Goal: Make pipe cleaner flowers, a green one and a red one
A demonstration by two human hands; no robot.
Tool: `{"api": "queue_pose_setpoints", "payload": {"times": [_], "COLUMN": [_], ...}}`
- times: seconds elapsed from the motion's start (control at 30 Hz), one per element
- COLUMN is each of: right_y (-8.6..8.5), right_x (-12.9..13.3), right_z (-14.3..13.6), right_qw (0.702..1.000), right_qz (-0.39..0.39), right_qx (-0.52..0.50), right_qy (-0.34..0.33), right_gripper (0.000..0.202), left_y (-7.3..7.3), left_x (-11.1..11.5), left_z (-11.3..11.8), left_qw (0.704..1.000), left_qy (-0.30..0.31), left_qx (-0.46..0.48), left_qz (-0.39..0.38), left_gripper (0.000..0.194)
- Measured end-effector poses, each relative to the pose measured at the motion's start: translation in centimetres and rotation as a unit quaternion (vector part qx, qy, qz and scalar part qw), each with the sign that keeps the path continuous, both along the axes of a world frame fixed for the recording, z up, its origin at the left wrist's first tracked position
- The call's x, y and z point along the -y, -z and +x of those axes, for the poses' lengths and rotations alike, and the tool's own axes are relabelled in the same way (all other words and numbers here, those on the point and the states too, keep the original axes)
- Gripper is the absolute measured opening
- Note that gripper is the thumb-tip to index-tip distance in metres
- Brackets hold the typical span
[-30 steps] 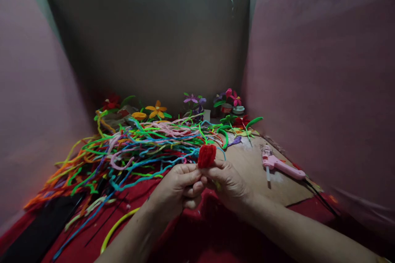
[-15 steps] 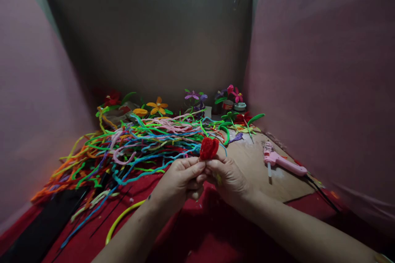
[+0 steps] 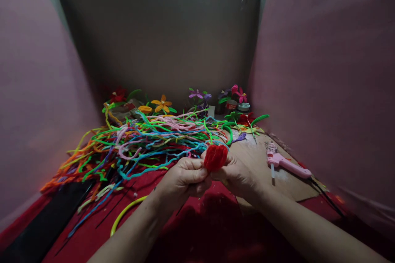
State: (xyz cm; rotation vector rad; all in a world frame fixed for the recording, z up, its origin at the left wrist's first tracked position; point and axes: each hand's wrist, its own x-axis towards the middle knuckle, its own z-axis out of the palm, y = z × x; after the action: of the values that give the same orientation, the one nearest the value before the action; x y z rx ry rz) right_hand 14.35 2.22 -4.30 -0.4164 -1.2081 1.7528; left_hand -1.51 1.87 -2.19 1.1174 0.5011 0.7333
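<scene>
A fuzzy red flower piece [image 3: 215,157] is held up between my two hands, near the middle of the view. My left hand [image 3: 190,176] pinches it at its lower left side, thumb and fingers pressed together. On the other side, my right hand [image 3: 236,172] is closed on its lower right, the fingers partly hidden behind the red loops. Both hands are close together above the red cloth [image 3: 216,234].
Many coloured fuzzy stems [image 3: 160,131] lie heaped at the left and centre. A pink glue gun [image 3: 285,163] rests on the brown board [image 3: 256,164] at the right. Finished flowers [image 3: 162,103] and a lidded jar [image 3: 243,107] stand behind. A black object [image 3: 46,222] lies at the lower left.
The red flower piece is tilted more toward the camera and shows larger. The whole scene has shifted slightly right as the view turned; both hands keep their hold.
</scene>
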Motion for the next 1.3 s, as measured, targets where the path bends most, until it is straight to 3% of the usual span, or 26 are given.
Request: {"api": "queue_pose_setpoints", "payload": {"times": [0.13, 0.3, 0.4, 0.5, 0.6, 0.67, 0.73, 0.8, 0.9, 1.07, 1.13, 1.2, 1.3], "right_y": [0.4, 0.6, 0.3, 0.1, 0.2, 0.4, 0.6, 0.7, 0.8, 0.7, 0.7, 0.8, 1.0], "right_x": [0.1, 0.4, 0.6, 0.7, 0.7, 0.6, 0.4, 0.3, 0.3, 0.5, 0.5, 0.5, 0.3], "right_z": [0.2, -0.3, -0.8, -1.3, -1.6, -1.7, -1.8, -1.8, -1.8, -2.1, -2.2, -2.1, -2.0], "right_qw": [1.0, 0.998, 0.996, 0.992, 0.985, 0.98, 0.975, 0.971, 0.966, 0.963, 0.961, 0.961, 0.969], "right_qz": [-0.016, -0.043, -0.053, -0.081, -0.108, -0.121, -0.14, -0.161, -0.179, -0.178, -0.182, -0.184, -0.166], "right_qx": [0.013, -0.013, -0.031, -0.044, -0.053, -0.064, -0.077, -0.084, -0.096, -0.133, -0.138, -0.133, -0.112], "right_qy": [0.015, 0.036, 0.06, 0.088, 0.126, 0.146, 0.153, 0.158, 0.161, 0.154, 0.155, 0.156, 0.144], "right_gripper": [0.013, 0.014, 0.012, 0.01, 0.009, 0.011, 0.015, 0.017, 0.017, 0.015, 0.016, 0.016, 0.013], "left_y": [0.1, -0.6, -1.3, -1.4, -0.6, 0.5, 1.5, 2.2, 2.4, 2.1, 2.1, 2.1, 1.9], "left_x": [0.0, -0.1, 0.1, 0.5, 1.1, 1.2, 1.2, 1.1, 1.1, 1.4, 1.3, 1.2, 1.2], "left_z": [-0.3, -0.7, -0.3, 0.6, 1.3, 1.4, 1.3, 1.2, 1.3, 1.7, 1.6, 1.5, 1.2], "left_qw": [1.0, 0.996, 0.997, 0.986, 0.924, 0.844, 0.752, 0.67, 0.595, 0.527, 0.513, 0.527, 0.592], "left_qy": [0.023, 0.053, -0.004, -0.136, -0.287, -0.348, -0.345, -0.339, -0.339, -0.346, -0.348, -0.346, -0.347], "left_qx": [-0.019, -0.051, -0.065, -0.092, -0.167, -0.223, -0.262, -0.298, -0.342, -0.4, -0.416, -0.41, -0.363], "left_qz": [0.0, -0.059, -0.038, 0.038, 0.192, 0.342, 0.497, 0.59, 0.644, 0.665, 0.666, 0.659, 0.63], "left_gripper": [0.03, 0.024, 0.019, 0.02, 0.017, 0.004, 0.016, 0.024, 0.028, 0.026, 0.025, 0.023, 0.023]}}
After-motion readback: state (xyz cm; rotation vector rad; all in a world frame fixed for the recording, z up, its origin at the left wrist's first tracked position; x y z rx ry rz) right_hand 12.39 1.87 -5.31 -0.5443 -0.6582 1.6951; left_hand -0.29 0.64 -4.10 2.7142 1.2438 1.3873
